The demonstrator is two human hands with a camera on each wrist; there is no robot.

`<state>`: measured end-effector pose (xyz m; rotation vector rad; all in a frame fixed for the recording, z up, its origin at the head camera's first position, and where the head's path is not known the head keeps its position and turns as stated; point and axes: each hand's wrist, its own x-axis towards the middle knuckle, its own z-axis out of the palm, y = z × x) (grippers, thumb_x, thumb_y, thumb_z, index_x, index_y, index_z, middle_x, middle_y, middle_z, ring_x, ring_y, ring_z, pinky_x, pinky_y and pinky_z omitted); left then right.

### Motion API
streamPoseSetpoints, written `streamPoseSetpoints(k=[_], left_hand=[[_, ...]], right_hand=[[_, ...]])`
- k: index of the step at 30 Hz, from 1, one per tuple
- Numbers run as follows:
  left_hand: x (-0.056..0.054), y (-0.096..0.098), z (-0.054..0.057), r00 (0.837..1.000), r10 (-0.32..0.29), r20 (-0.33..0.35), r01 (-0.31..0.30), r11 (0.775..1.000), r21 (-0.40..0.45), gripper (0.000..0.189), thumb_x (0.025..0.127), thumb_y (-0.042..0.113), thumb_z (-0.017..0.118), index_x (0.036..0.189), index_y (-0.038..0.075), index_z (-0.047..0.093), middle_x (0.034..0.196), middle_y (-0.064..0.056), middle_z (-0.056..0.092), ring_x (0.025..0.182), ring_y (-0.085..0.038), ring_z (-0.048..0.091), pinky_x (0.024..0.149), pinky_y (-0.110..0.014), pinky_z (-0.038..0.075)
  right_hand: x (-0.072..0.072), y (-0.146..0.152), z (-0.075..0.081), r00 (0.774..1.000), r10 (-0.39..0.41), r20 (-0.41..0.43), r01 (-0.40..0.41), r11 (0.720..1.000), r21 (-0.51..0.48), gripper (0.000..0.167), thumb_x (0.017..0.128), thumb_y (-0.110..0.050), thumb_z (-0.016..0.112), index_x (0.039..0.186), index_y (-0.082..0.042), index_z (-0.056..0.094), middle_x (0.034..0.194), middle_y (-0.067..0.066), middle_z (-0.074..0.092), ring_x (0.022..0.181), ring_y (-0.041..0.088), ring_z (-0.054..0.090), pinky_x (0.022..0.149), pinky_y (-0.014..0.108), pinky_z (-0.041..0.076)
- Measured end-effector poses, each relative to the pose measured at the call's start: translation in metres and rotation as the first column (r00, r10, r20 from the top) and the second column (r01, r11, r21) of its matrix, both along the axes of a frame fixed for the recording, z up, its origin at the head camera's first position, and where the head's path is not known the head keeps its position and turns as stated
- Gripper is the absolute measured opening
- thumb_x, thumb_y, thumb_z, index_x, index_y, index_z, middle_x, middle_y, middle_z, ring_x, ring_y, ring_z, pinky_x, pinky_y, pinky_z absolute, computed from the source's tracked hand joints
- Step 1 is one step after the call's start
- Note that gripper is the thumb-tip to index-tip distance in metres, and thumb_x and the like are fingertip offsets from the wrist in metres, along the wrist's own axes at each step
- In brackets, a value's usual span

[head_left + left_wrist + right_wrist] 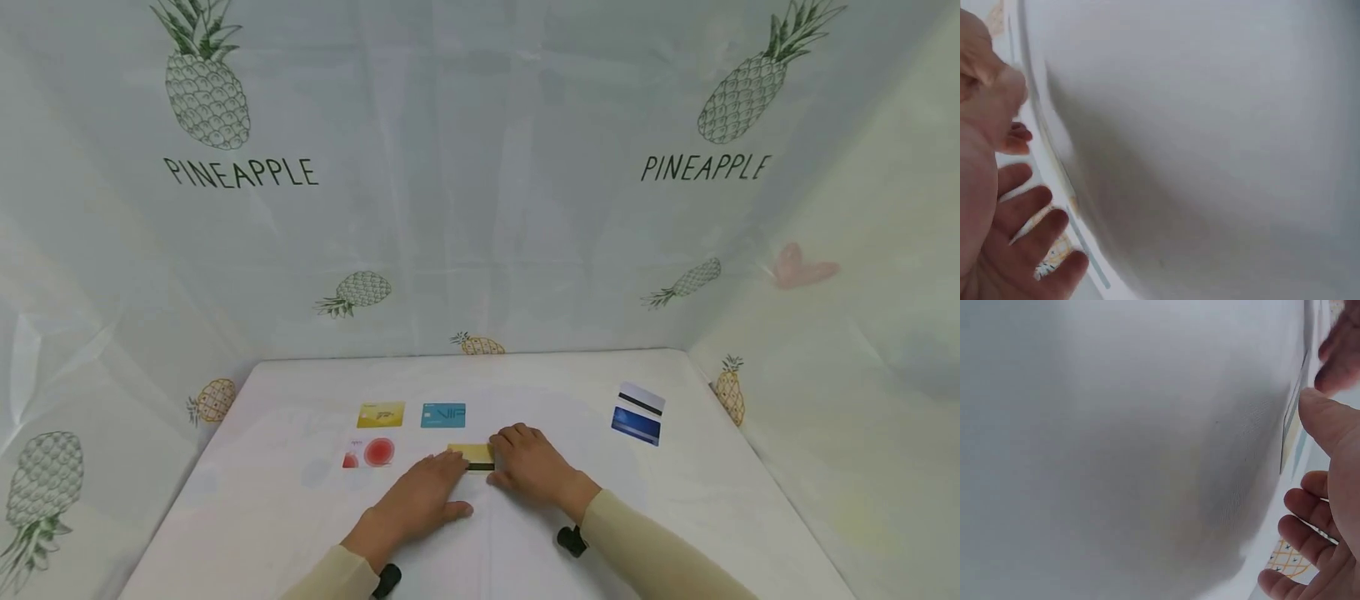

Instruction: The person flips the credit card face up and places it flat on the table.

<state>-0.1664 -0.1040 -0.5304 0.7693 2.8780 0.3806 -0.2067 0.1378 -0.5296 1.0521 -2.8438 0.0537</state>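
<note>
A gold card (471, 454) with a dark stripe lies between the two hands on the white table. My left hand (426, 498) touches its left end with the fingertips, fingers mostly straight and thumb apart. At the right end, my right hand (534, 467) holds the card, curled fingers at the upper corner and thumb near the lower one. In the right wrist view the thumb (1329, 422) is by the card's thin edge. Left of the hands lie a yellow card (381, 414), a blue VIP card (443, 415) and a white card with red circles (369, 452).
Toward the back right lie a white card with a black stripe (641, 399) and a dark blue card (636, 425), close together. The white table (300, 517) ends at a pale curtain (480, 208) with pineapple prints, which also hangs along both sides.
</note>
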Motion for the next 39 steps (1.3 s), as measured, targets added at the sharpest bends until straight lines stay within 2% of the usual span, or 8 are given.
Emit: streamPoseSetpoints(k=[4, 7, 15, 22, 26, 31, 39], left_hand=[[-0.01, 0.002, 0.001, 0.986, 0.091, -0.143, -0.09, 0.996, 0.009, 0.065, 0.093, 0.048, 0.079, 0.144, 0.012, 0.061, 0.142, -0.005, 0.065, 0.134, -0.029, 0.057, 0.115, -0.052, 0.046], [-0.017, 0.002, 0.002, 0.974, 0.133, -0.185, -0.138, 0.99, -0.016, 0.068, 0.089, 0.05, 0.082, 0.142, 0.012, 0.063, 0.136, -0.007, 0.065, 0.128, -0.03, 0.056, 0.109, -0.053, 0.047], [-0.028, -0.001, -0.002, 0.978, 0.143, -0.155, -0.157, 0.984, -0.083, 0.077, 0.086, 0.059, 0.081, 0.143, 0.011, 0.063, 0.131, -0.009, 0.061, 0.12, -0.03, 0.05, 0.1, -0.053, 0.045], [-0.03, 0.001, -0.001, 0.979, 0.123, -0.161, -0.137, 0.987, -0.079, 0.075, 0.085, 0.058, 0.083, 0.139, 0.009, 0.065, 0.126, -0.01, 0.062, 0.115, -0.03, 0.05, 0.095, -0.052, 0.045], [-0.031, 0.001, -0.002, 0.979, 0.125, -0.162, -0.141, 0.985, -0.094, 0.076, 0.084, 0.059, 0.083, 0.139, 0.01, 0.065, 0.127, -0.009, 0.061, 0.117, -0.029, 0.049, 0.097, -0.051, 0.045], [-0.03, 0.003, 0.0, 0.979, 0.123, -0.163, -0.14, 0.985, -0.101, 0.074, 0.083, 0.058, 0.084, 0.137, 0.011, 0.067, 0.127, -0.009, 0.061, 0.118, -0.029, 0.048, 0.099, -0.052, 0.045], [-0.03, 0.005, 0.003, 0.974, 0.115, -0.195, -0.137, 0.985, -0.102, 0.07, 0.08, 0.056, 0.088, 0.127, 0.01, 0.064, 0.12, -0.008, 0.06, 0.112, -0.028, 0.048, 0.095, -0.049, 0.045]], right_hand=[[-0.008, -0.005, -0.002, 1.0, 0.0, -0.004, 0.0, 1.0, -0.006, 0.055, 0.096, -0.054, 0.074, 0.128, -0.01, 0.065, 0.124, 0.004, 0.065, 0.11, 0.021, 0.057, 0.094, 0.043, 0.054], [-0.012, -0.008, -0.005, 1.0, -0.014, 0.023, 0.014, 1.0, 0.004, 0.053, 0.095, -0.056, 0.073, 0.122, -0.012, 0.066, 0.119, 0.002, 0.063, 0.104, 0.019, 0.053, 0.09, 0.041, 0.052], [-0.017, -0.017, -0.003, 0.995, -0.04, 0.087, 0.038, 0.999, 0.016, 0.05, 0.094, -0.057, 0.075, 0.117, -0.013, 0.066, 0.115, 0.0, 0.062, 0.099, 0.017, 0.049, 0.089, 0.041, 0.05], [-0.018, -0.018, 0.002, 0.988, -0.073, 0.137, 0.07, 0.997, 0.022, 0.05, 0.091, -0.054, 0.079, 0.115, -0.013, 0.064, 0.109, -0.002, 0.059, 0.098, 0.016, 0.047, 0.088, 0.04, 0.047], [-0.019, -0.017, 0.002, 0.985, -0.071, 0.154, 0.073, 0.997, -0.005, 0.05, 0.09, -0.054, 0.08, 0.114, -0.013, 0.063, 0.104, -0.004, 0.055, 0.096, 0.015, 0.045, 0.086, 0.038, 0.045], [-0.017, -0.015, 0.0, 0.988, -0.055, 0.143, 0.059, 0.998, -0.025, 0.051, 0.09, -0.054, 0.08, 0.114, -0.013, 0.063, 0.102, -0.005, 0.053, 0.095, 0.014, 0.044, 0.084, 0.035, 0.044], [-0.018, -0.015, 0.001, 0.994, -0.019, 0.105, 0.021, 1.0, -0.012, 0.051, 0.091, -0.054, 0.079, 0.117, -0.013, 0.064, 0.107, -0.004, 0.059, 0.096, 0.013, 0.047, 0.084, 0.034, 0.045]])
